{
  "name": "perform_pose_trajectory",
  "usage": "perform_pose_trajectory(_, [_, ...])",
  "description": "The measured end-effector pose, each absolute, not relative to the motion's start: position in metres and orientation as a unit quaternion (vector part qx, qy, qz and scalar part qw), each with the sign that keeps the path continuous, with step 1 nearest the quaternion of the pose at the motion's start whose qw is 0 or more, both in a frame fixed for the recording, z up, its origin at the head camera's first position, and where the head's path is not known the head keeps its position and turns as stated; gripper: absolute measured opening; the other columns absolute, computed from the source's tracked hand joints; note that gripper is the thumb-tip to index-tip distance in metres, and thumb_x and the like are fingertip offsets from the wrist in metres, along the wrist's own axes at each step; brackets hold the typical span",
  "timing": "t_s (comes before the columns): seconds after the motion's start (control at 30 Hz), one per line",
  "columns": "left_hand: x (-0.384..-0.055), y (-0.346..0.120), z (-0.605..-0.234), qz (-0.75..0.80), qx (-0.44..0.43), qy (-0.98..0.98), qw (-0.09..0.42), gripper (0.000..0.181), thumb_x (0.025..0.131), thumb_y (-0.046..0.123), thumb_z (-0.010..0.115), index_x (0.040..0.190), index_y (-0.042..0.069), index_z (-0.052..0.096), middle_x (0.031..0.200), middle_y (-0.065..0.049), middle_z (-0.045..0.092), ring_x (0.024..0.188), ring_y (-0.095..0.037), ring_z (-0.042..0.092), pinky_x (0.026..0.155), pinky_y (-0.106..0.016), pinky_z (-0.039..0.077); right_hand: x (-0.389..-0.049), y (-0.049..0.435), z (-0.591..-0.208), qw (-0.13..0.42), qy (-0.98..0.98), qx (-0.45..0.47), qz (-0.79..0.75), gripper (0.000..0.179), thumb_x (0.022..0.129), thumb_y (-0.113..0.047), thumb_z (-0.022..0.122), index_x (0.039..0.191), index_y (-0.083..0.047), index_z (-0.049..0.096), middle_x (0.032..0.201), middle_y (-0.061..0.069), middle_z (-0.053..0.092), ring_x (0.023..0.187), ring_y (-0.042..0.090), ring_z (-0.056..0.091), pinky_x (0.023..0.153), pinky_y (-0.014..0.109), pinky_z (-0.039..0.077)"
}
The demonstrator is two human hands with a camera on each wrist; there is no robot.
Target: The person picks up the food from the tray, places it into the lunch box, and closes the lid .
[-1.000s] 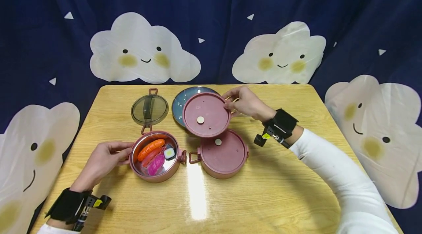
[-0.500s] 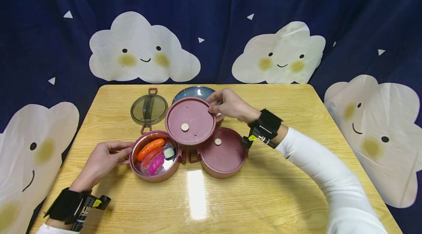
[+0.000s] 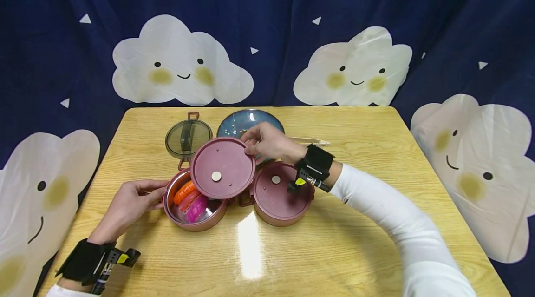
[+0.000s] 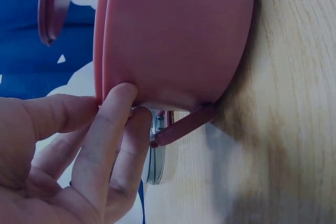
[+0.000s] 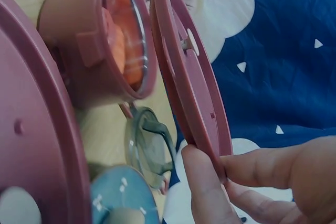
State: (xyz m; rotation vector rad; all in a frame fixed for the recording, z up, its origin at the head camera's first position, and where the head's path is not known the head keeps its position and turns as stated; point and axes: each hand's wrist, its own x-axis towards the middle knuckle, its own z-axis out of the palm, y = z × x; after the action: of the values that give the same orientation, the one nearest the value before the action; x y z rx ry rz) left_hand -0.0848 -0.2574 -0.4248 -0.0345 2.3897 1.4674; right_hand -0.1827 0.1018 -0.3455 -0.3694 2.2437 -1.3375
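My right hand (image 3: 264, 144) pinches the far edge of a round pink lid (image 3: 222, 168) and holds it above the right part of an open pink container (image 3: 193, 202). Orange and pink toy food (image 3: 191, 198) lies inside that container. In the right wrist view the pink lid (image 5: 190, 73) hangs beside the container (image 5: 100, 45), gripped between thumb and fingers. My left hand (image 3: 127, 204) holds the container's left side; in the left wrist view its fingers (image 4: 107, 145) press the pink wall (image 4: 173, 35) near a handle. A second pink container (image 3: 281, 194), lidded, stands to the right.
A clear grey lid (image 3: 187, 138) and a blue plate (image 3: 246, 123) lie behind the containers on the wooden table (image 3: 334, 241). A thin pale stick (image 3: 311, 141) lies right of the plate. A dark blue curtain with white clouds hangs behind.
My right hand has carried the pink lid leftward and toward me, from over the blue plate to above the open container. My left hand has stayed on the container.
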Motion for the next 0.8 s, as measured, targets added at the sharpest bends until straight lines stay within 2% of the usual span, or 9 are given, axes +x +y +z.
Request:
perform_pose_trajectory(0.43, [-0.085, -0.258, -0.423, 0.53, -0.012, 0.831, 0.17, 0.038, 0.109, 0.01, 0.057, 0.143, -0.008, 0.061, 0.141, -0.032, 0.064, 0.096, -0.003, 0.076, 0.084, -0.028, 0.065, -0.173, 0.074, -0.369, 0.292, 0.813, -0.142, -0.483, 0.029, 0.097, 0.005, 0.068, 0.126, 0.005, 0.068, 0.083, 0.005, 0.068, 0.068, 0.01, 0.07, 0.063, 0.029, 0.065])
perform_pose_trajectory(0.8, [-0.085, -0.257, -0.424, 0.524, -0.017, 0.835, 0.167, 0.038, 0.109, 0.01, 0.057, 0.142, -0.007, 0.061, 0.141, -0.032, 0.064, 0.094, -0.004, 0.077, 0.082, -0.027, 0.065, -0.168, 0.06, -0.378, 0.303, 0.816, -0.14, -0.472, 0.03, 0.097, 0.005, 0.069, 0.127, 0.006, 0.068, 0.084, 0.006, 0.066, 0.068, 0.013, 0.069, 0.066, 0.035, 0.066])
